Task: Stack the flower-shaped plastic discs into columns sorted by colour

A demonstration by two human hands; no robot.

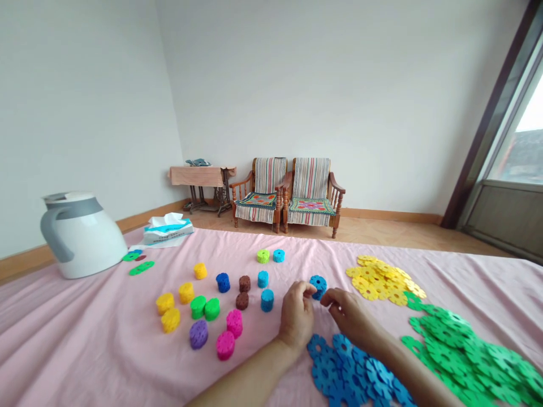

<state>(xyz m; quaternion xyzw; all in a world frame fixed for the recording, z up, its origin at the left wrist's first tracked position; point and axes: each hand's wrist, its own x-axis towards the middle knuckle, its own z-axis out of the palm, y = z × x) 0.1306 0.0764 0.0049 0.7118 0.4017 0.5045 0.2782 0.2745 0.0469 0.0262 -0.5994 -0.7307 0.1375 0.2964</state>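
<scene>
A short stack of blue snowflake discs (318, 286) stands on the pink cloth just beyond my hands. My left hand (298, 314) is closed, with its thumb and curled fingers against the left side of this stack. On the other side, my right hand (347, 314) has its fingers bent together close to the stack's lower right; whether anything is between them is hidden. Beneath my right forearm lies a loose pile of blue snowflake discs (339, 367). Left of my hands are finished-looking stacks, among them a light blue stack (267, 300) and a pink stack (234, 323).
Yellow discs (382, 280) and green discs (466, 345) lie heaped on the right. Yellow, green, purple and brown stacks are spread over the left of the cloth (139, 322). A white jug (91, 240) and a tissue box (168, 230) stand farther left. Two chairs are beyond.
</scene>
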